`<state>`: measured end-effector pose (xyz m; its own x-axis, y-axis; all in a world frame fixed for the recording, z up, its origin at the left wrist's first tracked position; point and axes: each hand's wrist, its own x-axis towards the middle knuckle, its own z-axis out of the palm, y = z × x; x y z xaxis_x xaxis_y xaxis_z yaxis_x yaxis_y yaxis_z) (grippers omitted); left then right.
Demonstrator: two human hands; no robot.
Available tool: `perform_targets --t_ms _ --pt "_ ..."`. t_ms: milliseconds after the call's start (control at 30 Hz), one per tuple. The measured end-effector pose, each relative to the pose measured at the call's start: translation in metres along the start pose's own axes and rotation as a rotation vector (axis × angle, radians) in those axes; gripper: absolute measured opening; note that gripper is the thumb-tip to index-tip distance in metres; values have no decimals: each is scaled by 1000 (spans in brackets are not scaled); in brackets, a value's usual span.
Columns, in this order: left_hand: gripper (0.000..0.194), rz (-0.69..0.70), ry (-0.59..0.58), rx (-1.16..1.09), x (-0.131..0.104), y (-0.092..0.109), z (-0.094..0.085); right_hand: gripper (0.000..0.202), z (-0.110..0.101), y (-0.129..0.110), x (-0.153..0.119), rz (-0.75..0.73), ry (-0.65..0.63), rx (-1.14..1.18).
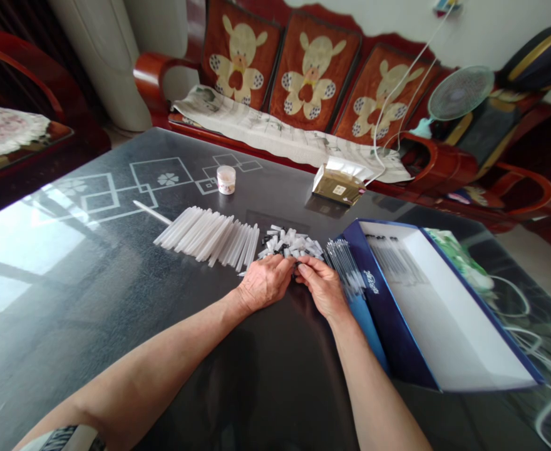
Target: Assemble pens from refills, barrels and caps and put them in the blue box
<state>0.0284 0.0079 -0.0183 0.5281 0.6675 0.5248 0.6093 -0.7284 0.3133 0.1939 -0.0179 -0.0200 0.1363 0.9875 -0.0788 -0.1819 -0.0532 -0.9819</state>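
Observation:
My left hand [267,282] and my right hand [323,287] meet at the near edge of a pile of small white and black pen caps [290,240]. Between the fingertips of my right hand is a small black pen part [297,265], partly hidden. The fingers of my left hand are curled against the pile, and what they hold is hidden. Left of the pile lies a row of white translucent pen barrels [205,235]. To the right, a bundle of pen refills [345,260] leans on a blue lid-like piece [367,326].
An open blue box [444,313] with a white inside holds more refills [395,254]. A small white jar [226,180] and a tissue box [337,181] stand farther back on the dark table [172,300]. White cables [533,351] and a green packet [461,257] lie on the right.

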Motion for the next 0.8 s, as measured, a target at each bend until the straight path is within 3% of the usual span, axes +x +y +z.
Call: perform_targets --t_ms 300,600,800 --pt "20 -36 13 -89 0 -2 1 20 2 -5 0 -119 14 -196" --pt "19 -24 9 17 1 0 -1 26 -2 -9 2 -193 -35 -417" --pt "19 62 24 61 3 3 -3 24 -1 -15 -2 -552 -26 -760"
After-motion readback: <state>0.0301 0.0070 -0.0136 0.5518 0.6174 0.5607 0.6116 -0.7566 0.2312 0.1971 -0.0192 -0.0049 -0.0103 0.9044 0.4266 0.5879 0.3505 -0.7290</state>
